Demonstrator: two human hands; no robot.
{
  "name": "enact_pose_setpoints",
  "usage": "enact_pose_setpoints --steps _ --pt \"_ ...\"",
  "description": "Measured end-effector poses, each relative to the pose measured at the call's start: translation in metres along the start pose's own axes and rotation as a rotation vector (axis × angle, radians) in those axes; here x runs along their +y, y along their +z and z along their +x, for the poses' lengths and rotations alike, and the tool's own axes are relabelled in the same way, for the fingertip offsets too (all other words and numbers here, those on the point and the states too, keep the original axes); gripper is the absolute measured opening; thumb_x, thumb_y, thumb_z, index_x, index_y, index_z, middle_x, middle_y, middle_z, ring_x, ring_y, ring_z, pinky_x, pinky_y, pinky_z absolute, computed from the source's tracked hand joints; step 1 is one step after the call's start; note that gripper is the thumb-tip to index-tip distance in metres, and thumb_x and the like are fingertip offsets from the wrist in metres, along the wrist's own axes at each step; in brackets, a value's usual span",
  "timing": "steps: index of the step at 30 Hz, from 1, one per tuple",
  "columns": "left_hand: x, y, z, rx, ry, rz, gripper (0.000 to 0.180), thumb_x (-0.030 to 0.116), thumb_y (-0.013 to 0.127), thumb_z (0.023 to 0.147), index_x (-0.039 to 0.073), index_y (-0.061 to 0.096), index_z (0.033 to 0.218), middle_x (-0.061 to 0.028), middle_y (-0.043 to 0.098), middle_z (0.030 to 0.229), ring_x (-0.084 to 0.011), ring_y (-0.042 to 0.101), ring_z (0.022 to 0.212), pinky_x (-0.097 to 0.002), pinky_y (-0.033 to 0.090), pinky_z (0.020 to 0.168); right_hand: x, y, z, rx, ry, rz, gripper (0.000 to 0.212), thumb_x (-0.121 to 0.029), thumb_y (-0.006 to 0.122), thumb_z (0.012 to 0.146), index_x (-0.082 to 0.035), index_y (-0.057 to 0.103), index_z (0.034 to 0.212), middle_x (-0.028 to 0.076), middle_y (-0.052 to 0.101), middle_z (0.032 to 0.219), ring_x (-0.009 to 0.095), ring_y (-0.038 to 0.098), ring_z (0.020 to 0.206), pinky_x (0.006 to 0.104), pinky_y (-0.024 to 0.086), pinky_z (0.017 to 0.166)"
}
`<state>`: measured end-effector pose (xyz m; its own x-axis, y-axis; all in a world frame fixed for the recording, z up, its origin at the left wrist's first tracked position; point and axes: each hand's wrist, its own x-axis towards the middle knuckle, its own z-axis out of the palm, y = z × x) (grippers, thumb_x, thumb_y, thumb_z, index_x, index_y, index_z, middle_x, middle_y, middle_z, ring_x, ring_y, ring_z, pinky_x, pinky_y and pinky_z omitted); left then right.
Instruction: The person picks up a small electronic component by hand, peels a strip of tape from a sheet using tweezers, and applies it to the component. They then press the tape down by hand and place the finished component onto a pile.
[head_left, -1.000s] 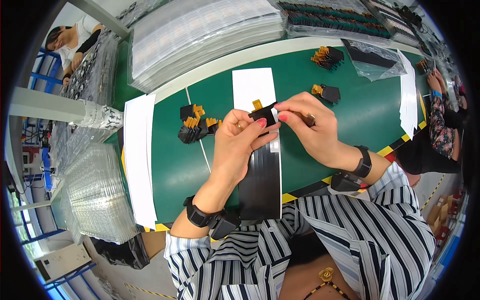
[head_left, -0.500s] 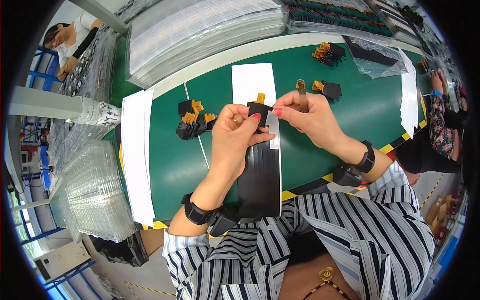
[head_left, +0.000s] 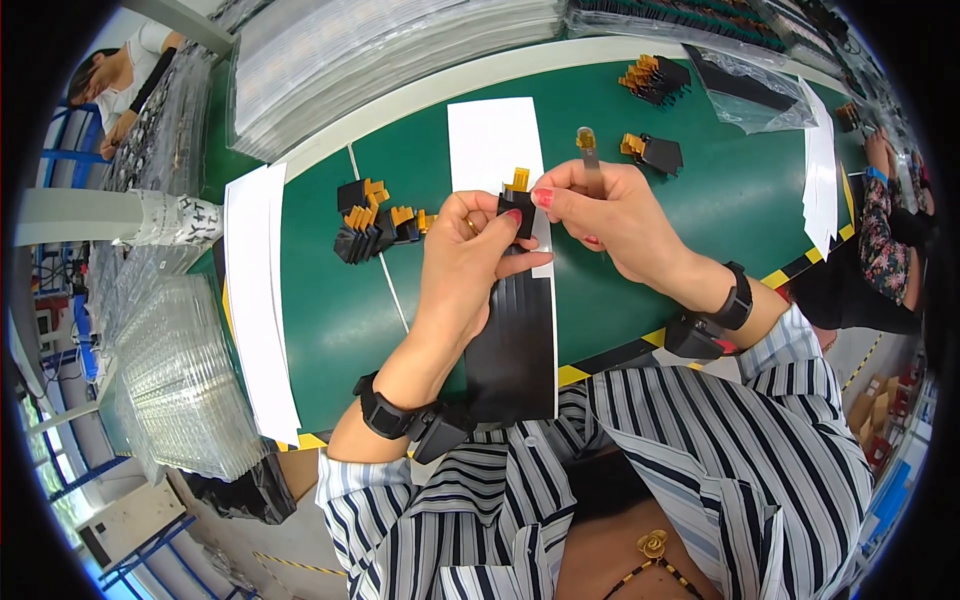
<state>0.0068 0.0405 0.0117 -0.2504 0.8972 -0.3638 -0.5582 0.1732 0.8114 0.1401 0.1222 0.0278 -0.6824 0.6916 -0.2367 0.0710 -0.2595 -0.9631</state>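
Observation:
My left hand (head_left: 468, 245) is closed around a small black rectangular part with a gold flex connector (head_left: 519, 181) sticking up from its top edge; the thumb presses on its face. At the part's upper right edge, the thumb and index finger of my right hand (head_left: 610, 205) are pinched together. That hand also keeps a slim metal tool, which looks like tweezers (head_left: 590, 165), upright between its fingers. Beneath both hands lie a white sheet (head_left: 492, 135) and a black ribbed strip sheet (head_left: 510, 350). Whatever the right fingertips pinch is too small to make out.
Similar black parts with gold connectors (head_left: 365, 235) are grouped at left, with more (head_left: 655, 80) at the back right. White sheets (head_left: 258, 300) line the left edge. Stacked clear trays (head_left: 390, 65) stand behind the green table (head_left: 330, 320). Other people sit at both sides.
My right fingertips have shifted up along the black part's right edge. The part has turned a little and shows a narrower face. The whole view has shifted slightly.

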Motion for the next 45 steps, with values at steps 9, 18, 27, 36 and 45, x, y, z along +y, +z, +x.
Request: enact_pose_setpoints --steps 9,18,27,36,45 --pt "-0.0023 -0.0015 0.0004 -0.028 -0.012 0.004 0.011 0.0 0.05 0.081 -0.001 0.042 0.089 -0.009 0.052 0.079 -0.0145 0.056 0.066 -0.0309 0.056 0.06 0.0 0.0007 -0.0011 -0.061 -0.114 0.012 0.013 -0.013 0.057 0.082 -0.001 0.059 0.084 -0.005 0.046 0.06 0.0 0.032 0.047 0.0174 0.022 0.041" --pt "0.002 -0.001 -0.0022 -0.012 0.021 -0.042 0.01 -0.002 0.048 0.08 0.0 0.042 0.088 -0.0091 0.052 0.08 -0.0159 0.057 0.066 -0.0322 0.056 0.06 0.0063 -0.0035 0.0026 0.06 -0.087 -0.093 0.014 -0.014 0.058 0.081 -0.001 0.06 0.084 -0.005 0.048 0.062 0.0 0.034 0.049 0.0166 0.023 0.042" --pt "0.0014 -0.0039 -0.0012 -0.03 0.024 -0.037 0.008 0.001 0.048 0.082 0.003 0.042 0.088 -0.0079 0.055 0.079 -0.0159 0.058 0.067 -0.0345 0.055 0.064 0.0068 -0.0042 0.0043 0.078 -0.072 -0.119 0.014 -0.015 0.058 0.081 -0.001 0.06 0.084 -0.005 0.049 0.062 0.0 0.035 0.05 0.0166 0.024 0.042" --pt "0.001 -0.0023 -0.0012 -0.054 0.067 -0.07 0.009 -0.003 0.047 0.081 0.001 0.042 0.088 -0.0084 0.053 0.08 -0.015 0.058 0.068 -0.0321 0.056 0.063 0.005 -0.004 0.0042 0.085 -0.016 -0.078 0.015 -0.015 0.057 0.081 -0.001 0.06 0.085 -0.003 0.049 0.061 0.0 0.034 0.047 0.0166 0.024 0.041" --pt "-0.0041 -0.0054 0.0028 0.015 0.086 -0.029 0.008 -0.002 0.047 0.082 0.002 0.041 0.086 -0.0069 0.052 0.079 -0.0138 0.057 0.067 -0.0314 0.056 0.063 0.0001 -0.0034 0.001 0.046 0.076 0.074 0.016 -0.015 0.054 0.083 -0.001 0.059 0.088 -0.001 0.05 0.06 0.001 0.032 0.043 0.0171 0.022 0.039"
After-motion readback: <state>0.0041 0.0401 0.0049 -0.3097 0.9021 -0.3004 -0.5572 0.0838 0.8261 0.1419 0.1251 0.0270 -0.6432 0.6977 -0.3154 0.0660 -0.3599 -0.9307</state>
